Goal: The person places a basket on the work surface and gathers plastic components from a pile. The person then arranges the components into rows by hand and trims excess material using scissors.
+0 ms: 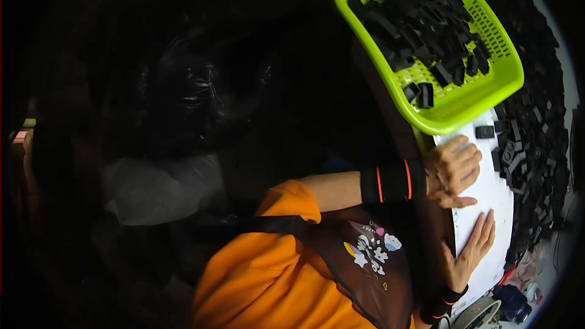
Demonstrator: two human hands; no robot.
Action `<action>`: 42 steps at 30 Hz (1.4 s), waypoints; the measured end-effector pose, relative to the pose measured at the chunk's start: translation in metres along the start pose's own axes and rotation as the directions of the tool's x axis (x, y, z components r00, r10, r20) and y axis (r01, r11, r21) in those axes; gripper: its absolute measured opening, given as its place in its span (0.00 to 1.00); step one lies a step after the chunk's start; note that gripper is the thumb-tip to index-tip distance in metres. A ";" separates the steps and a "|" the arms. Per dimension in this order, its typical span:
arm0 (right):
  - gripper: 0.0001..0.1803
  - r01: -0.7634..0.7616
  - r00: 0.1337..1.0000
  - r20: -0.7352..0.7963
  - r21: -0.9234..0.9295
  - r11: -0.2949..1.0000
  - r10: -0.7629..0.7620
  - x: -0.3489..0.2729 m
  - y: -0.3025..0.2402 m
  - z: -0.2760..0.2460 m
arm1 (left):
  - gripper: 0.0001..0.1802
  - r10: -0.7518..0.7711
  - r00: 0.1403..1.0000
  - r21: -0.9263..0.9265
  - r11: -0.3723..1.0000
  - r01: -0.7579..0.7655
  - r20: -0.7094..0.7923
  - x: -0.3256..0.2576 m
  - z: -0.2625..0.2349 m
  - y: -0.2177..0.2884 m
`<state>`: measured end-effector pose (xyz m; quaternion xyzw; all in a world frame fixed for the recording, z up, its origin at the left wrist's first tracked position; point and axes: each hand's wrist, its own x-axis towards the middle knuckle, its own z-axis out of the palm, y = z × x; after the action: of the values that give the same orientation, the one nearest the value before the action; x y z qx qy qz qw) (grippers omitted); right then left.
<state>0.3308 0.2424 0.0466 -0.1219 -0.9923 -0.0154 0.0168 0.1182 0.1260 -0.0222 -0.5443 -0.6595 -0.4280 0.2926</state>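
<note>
My left hand (454, 169) rests over a white sheet (496, 198) near the basket, its fingers curled under and its thumb stretched out. Whether anything is inside those fingers is hidden. Lower down, my right hand (472, 253) lies on the same sheet, fingers extended and nothing in them. Close to the left hand's fingertips sits a single small black block (484, 131). Beyond the sheet spreads a large heap of similar black blocks (536, 140), some showing round marks. A lime-green plastic basket (390, 76) holds many loose black blocks (420, 24).
The basket overlaps the upper end of the sheet. Near the lower right corner are a round pale container (478, 314), a dark blue object (513, 303) and a crumpled pinkish cloth (524, 271). On the darker left side lie a whitish plastic bag (164, 189) and shiny black plastic (201, 82).
</note>
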 end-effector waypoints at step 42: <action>0.44 0.050 0.998 -0.041 -0.003 0.999 -0.050 -0.009 0.007 0.012 | 0.22 -0.098 0.989 -0.100 0.991 0.087 -0.115 -0.014 -0.014 0.023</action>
<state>0.3408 0.2479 0.0343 -0.0967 -0.9945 -0.0192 0.0365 0.1424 0.1077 -0.0222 -0.4998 -0.6443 -0.5036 0.2853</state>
